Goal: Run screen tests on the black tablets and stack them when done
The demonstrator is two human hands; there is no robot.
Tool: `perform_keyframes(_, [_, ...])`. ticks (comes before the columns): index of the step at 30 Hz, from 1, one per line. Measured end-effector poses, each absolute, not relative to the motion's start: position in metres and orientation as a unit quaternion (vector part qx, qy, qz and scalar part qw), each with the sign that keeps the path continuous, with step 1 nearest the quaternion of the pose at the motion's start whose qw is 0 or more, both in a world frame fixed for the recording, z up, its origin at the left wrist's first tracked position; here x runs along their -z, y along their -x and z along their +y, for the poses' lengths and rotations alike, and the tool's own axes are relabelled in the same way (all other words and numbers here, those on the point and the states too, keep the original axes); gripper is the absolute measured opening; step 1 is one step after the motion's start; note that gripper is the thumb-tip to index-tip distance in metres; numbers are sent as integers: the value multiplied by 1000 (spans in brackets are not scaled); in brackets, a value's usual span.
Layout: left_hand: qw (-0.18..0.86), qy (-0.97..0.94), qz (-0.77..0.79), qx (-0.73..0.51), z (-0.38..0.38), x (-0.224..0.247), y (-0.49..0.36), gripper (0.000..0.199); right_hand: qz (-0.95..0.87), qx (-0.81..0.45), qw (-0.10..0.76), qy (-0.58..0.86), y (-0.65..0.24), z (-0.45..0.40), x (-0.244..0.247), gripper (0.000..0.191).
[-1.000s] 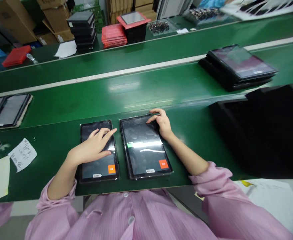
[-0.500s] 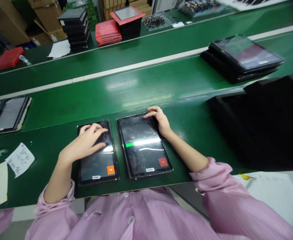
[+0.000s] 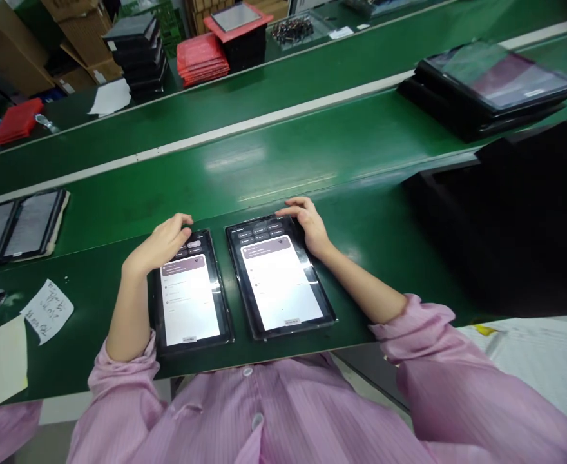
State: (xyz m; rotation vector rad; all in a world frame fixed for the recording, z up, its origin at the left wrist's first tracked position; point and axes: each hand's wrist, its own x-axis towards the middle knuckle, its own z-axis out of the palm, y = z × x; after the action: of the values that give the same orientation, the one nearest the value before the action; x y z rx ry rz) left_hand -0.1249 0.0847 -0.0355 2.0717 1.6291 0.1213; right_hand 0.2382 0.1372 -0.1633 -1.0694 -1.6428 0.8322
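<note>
Two tablets lie side by side, face up, on the green bench before me. The left tablet [image 3: 189, 309] and the right tablet [image 3: 283, 283] both show a white panel beneath a row of dark and mauve tiles. My left hand [image 3: 160, 245] is over the top left of the left tablet, fingers loosely bent and holding nothing. At the upper right corner of the right tablet, my right hand [image 3: 310, 225] has its fingers stretched over the top edge. Whether its fingertips touch the glass I cannot tell.
More tablets [image 3: 35, 222] lie at the left, near a handwritten note [image 3: 49, 310] and yellowish paper [image 3: 0, 364]. A tablet stack [image 3: 500, 77] stands back right, behind a large black object [image 3: 515, 225]. Red pouches [image 3: 201, 58] and a black stack [image 3: 138, 55] sit on the far shelf.
Both screens have switched from dark displays with "Fail" boxes to bright white panels with tiles. My left hand has moved up to its tablet's top; my right hand stays near its corner.
</note>
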Motion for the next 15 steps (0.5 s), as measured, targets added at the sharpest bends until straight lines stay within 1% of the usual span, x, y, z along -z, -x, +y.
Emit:
perform_keyframes(2, [314,-738,595,-55,101,39,118,68,-658,-353,495,444,-238,138,163,68])
perform_keyframes(4, [332,-734,590,-46,112,44,109,72,-653,-357,495,448,-238,138,163,67])
perform_keyframes(6, [316,-747,585,-16,117,50,101,72,-654,-357,496,447,-238,137,163,66])
perform_keyframes(9, [248,-773,583,28,118,55,93,68,-648,-357,503,447,-236,136,162,64])
perform_keyframes(11, [212,-777,591,39,117,55,93,69,-638,-359,509,453,-235,136,163,62])
perform_keyframes(13, [207,-774,598,29,116,52,96,74,-618,-364,516,468,-235,137,165,60])
perform_keyframes(15, [227,-770,596,4,115,47,101,79,-594,-376,515,491,-236,139,166,59])
